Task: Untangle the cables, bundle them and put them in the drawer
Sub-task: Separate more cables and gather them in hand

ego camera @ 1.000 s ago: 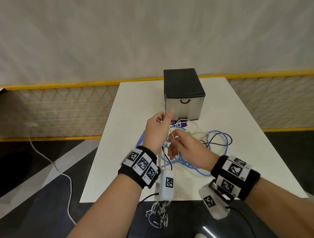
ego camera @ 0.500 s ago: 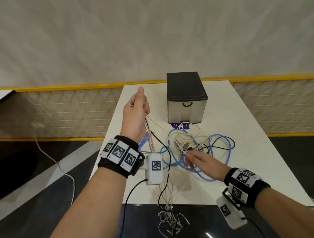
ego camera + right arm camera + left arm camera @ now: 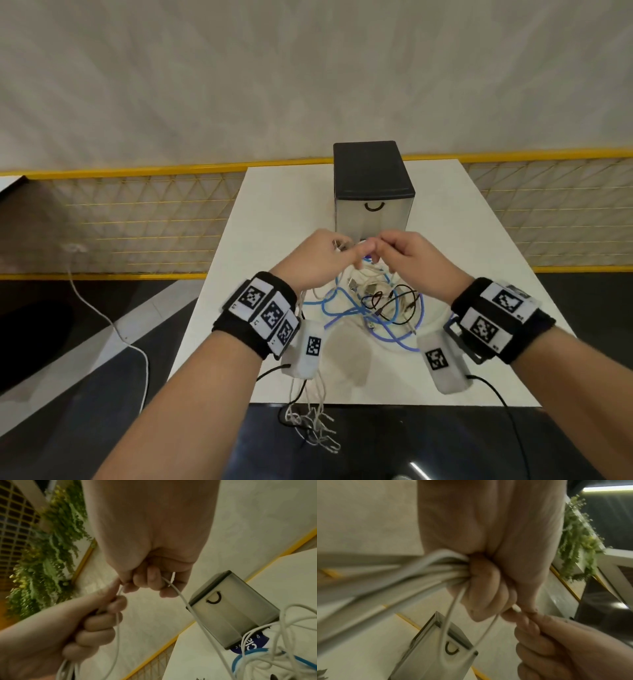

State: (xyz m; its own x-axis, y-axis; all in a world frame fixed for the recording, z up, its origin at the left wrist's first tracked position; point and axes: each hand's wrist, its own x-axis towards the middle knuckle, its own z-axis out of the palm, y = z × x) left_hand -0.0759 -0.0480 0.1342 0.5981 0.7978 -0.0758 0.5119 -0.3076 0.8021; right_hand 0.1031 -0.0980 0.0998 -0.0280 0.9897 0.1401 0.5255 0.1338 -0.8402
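Observation:
A tangle of blue, black and white cables lies on the white table in front of a small drawer unit with a black top and a closed drawer. My left hand grips several loops of the white cable, whose strands hang past the table's front edge. My right hand meets it above the tangle and pinches the same white cable between its fingers. Both hands hover just in front of the drawer.
A yellow mesh fence runs behind and beside the table. A white cord trails over the dark floor at the left. A purple label lies under the drawer unit's front. Green plants hang off to the side.
My left hand, raised high to the left with the white cable half a second ago, has come back down to the middle. My right hand rose from the tangle to meet it.

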